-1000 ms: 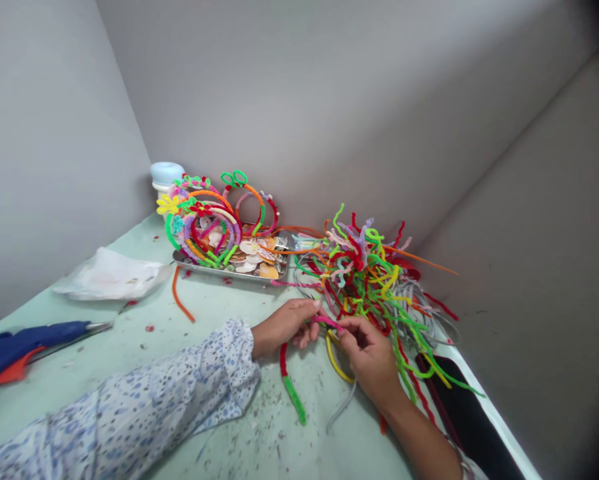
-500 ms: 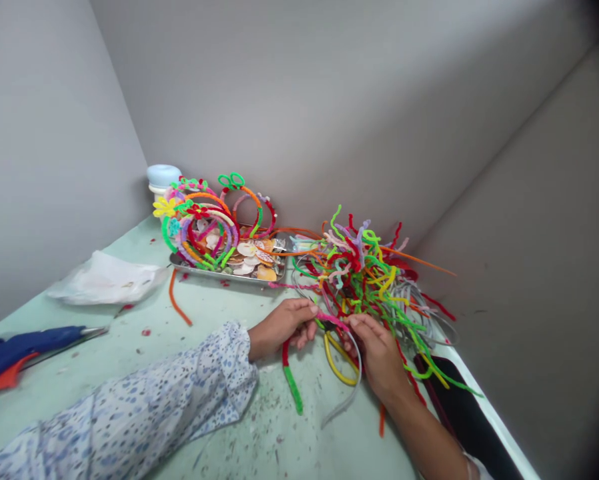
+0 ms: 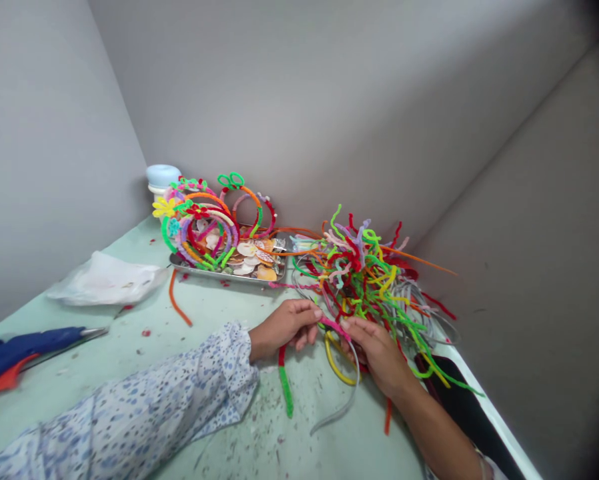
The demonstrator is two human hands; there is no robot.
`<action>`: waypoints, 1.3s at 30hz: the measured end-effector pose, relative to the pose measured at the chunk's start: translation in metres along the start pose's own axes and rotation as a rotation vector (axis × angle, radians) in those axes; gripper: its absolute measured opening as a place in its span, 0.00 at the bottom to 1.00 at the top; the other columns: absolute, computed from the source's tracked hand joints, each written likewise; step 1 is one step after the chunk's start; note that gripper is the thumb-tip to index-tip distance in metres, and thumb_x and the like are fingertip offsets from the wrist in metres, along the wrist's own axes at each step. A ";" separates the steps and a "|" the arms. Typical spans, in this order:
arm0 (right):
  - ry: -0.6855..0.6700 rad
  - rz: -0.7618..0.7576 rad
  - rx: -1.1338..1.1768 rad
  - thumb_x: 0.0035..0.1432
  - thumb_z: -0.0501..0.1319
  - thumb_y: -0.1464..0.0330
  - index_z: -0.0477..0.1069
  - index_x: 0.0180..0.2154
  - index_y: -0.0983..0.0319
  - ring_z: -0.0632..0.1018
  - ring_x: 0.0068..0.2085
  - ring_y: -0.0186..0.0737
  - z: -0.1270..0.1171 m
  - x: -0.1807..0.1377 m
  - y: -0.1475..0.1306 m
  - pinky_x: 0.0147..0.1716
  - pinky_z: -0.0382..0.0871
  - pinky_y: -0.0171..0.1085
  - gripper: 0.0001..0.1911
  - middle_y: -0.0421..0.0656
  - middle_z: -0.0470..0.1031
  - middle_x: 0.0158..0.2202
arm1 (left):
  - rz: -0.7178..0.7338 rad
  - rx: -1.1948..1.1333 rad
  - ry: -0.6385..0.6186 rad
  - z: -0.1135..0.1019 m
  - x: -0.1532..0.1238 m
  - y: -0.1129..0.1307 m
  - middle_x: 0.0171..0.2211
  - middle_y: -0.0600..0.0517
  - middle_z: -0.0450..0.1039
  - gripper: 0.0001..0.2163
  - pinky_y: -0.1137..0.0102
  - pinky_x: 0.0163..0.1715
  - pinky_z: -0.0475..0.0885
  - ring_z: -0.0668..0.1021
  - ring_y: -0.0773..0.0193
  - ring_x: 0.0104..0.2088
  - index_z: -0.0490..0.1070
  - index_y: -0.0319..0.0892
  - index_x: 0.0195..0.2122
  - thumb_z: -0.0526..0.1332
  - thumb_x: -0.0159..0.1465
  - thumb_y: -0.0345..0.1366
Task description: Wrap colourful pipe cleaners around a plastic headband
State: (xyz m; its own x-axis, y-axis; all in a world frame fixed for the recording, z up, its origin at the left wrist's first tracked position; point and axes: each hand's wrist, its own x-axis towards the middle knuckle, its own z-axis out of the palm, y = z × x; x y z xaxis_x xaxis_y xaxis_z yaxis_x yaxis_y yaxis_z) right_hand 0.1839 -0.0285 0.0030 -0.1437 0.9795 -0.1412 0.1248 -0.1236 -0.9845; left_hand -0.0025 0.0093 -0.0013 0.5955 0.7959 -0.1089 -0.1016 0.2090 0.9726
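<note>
1. Strip of pink fuzzy stem stretches between the two hands, above the pale green table and just in front of a tangled pile of coloured stems
2. Left hand pinches its left end between thumb and fingers; a red-and-green length shows below, whether held or not I cannot tell
3. Right hand grips the other end, where a thin grey band curves downward
4. Yellow loop sits between the hands, partly hidden
5. Metal tray bearing decorated hoops stands beyond the left hand
</note>
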 end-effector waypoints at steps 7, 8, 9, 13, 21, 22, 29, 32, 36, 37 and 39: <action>-0.083 0.036 -0.047 0.55 0.56 0.54 0.66 0.23 0.62 0.57 0.17 0.28 -0.006 0.000 0.000 0.17 0.48 0.30 0.19 0.35 0.63 0.18 | 0.029 0.002 0.010 -0.001 0.001 -0.001 0.17 0.56 0.67 0.13 0.79 0.10 0.51 0.61 0.77 0.10 0.64 0.38 0.30 0.56 0.59 0.44; -0.092 0.035 -0.053 0.55 0.56 0.54 0.66 0.23 0.63 0.58 0.18 0.28 -0.006 0.000 0.000 0.17 0.48 0.30 0.19 0.35 0.63 0.18 | 0.032 0.002 0.008 -0.002 0.001 -0.001 0.17 0.56 0.66 0.13 0.79 0.10 0.51 0.61 0.77 0.10 0.64 0.38 0.30 0.56 0.59 0.44; -0.099 0.033 -0.060 0.55 0.56 0.54 0.66 0.23 0.63 0.58 0.18 0.28 -0.007 0.000 0.000 0.18 0.49 0.30 0.19 0.36 0.63 0.19 | 0.034 0.003 0.008 -0.002 0.001 -0.001 0.17 0.56 0.66 0.12 0.79 0.10 0.51 0.61 0.77 0.10 0.64 0.38 0.31 0.56 0.59 0.44; -0.134 0.024 -0.105 0.57 0.54 0.54 0.66 0.23 0.63 0.58 0.18 0.28 -0.008 -0.001 -0.003 0.18 0.49 0.30 0.20 0.36 0.62 0.18 | 0.038 0.010 0.016 -0.002 0.001 -0.002 0.17 0.57 0.66 0.12 0.80 0.10 0.51 0.61 0.77 0.10 0.64 0.38 0.31 0.56 0.59 0.43; -0.125 0.021 -0.270 0.59 0.52 0.54 0.67 0.22 0.63 0.57 0.16 0.28 -0.008 -0.001 -0.007 0.17 0.48 0.30 0.22 0.34 0.58 0.14 | 0.032 0.012 0.024 -0.002 0.001 -0.002 0.17 0.57 0.66 0.12 0.79 0.10 0.51 0.61 0.77 0.10 0.65 0.38 0.31 0.56 0.59 0.43; -0.129 0.019 -0.287 0.59 0.52 0.54 0.66 0.22 0.62 0.57 0.17 0.28 -0.008 0.000 -0.006 0.17 0.48 0.30 0.22 0.33 0.57 0.14 | 0.035 0.010 0.022 -0.002 0.001 -0.002 0.17 0.57 0.67 0.11 0.79 0.11 0.51 0.61 0.77 0.10 0.64 0.38 0.31 0.56 0.59 0.43; -0.086 -0.096 -0.500 0.61 0.49 0.57 0.65 0.23 0.62 0.60 0.20 0.29 -0.006 0.002 -0.003 0.20 0.53 0.30 0.20 0.34 0.60 0.18 | 0.036 0.014 0.024 -0.001 0.001 0.000 0.17 0.57 0.66 0.12 0.79 0.10 0.52 0.61 0.77 0.10 0.63 0.39 0.28 0.56 0.59 0.44; -0.033 -0.161 -0.631 0.62 0.48 0.59 0.64 0.24 0.61 0.64 0.22 0.31 -0.003 -0.001 -0.007 0.23 0.54 0.31 0.19 0.35 0.64 0.19 | 0.039 0.011 0.026 -0.001 0.001 0.001 0.17 0.57 0.67 0.12 0.79 0.10 0.52 0.61 0.77 0.10 0.63 0.39 0.28 0.56 0.59 0.43; -0.012 -0.190 -0.703 0.61 0.49 0.60 0.65 0.24 0.61 0.66 0.23 0.32 -0.002 -0.004 -0.015 0.24 0.55 0.31 0.18 0.36 0.66 0.20 | 0.045 0.005 0.034 0.000 0.001 0.001 0.16 0.57 0.66 0.11 0.79 0.10 0.52 0.61 0.77 0.10 0.63 0.39 0.29 0.56 0.59 0.43; -0.020 -0.186 -0.702 0.61 0.49 0.60 0.66 0.24 0.61 0.66 0.23 0.32 -0.002 -0.005 -0.017 0.24 0.55 0.31 0.18 0.36 0.66 0.20 | 0.043 0.008 0.036 0.000 0.001 0.001 0.16 0.57 0.66 0.12 0.79 0.10 0.52 0.61 0.77 0.10 0.63 0.39 0.28 0.56 0.59 0.43; -0.044 -0.179 -0.689 0.61 0.49 0.60 0.67 0.26 0.61 0.66 0.23 0.31 -0.003 -0.006 -0.020 0.24 0.56 0.31 0.17 0.36 0.67 0.21 | 0.039 0.013 0.042 0.000 0.001 0.001 0.16 0.57 0.66 0.12 0.79 0.10 0.52 0.61 0.77 0.10 0.63 0.39 0.28 0.56 0.59 0.44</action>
State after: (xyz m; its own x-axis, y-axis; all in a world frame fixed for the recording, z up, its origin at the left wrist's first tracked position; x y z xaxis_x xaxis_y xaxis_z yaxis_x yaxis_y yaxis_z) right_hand 0.1855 -0.0310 0.0243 -0.2577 0.9662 -0.0015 0.6856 0.1817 -0.7050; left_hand -0.0022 0.0104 -0.0008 0.5573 0.8265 -0.0793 -0.1131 0.1703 0.9789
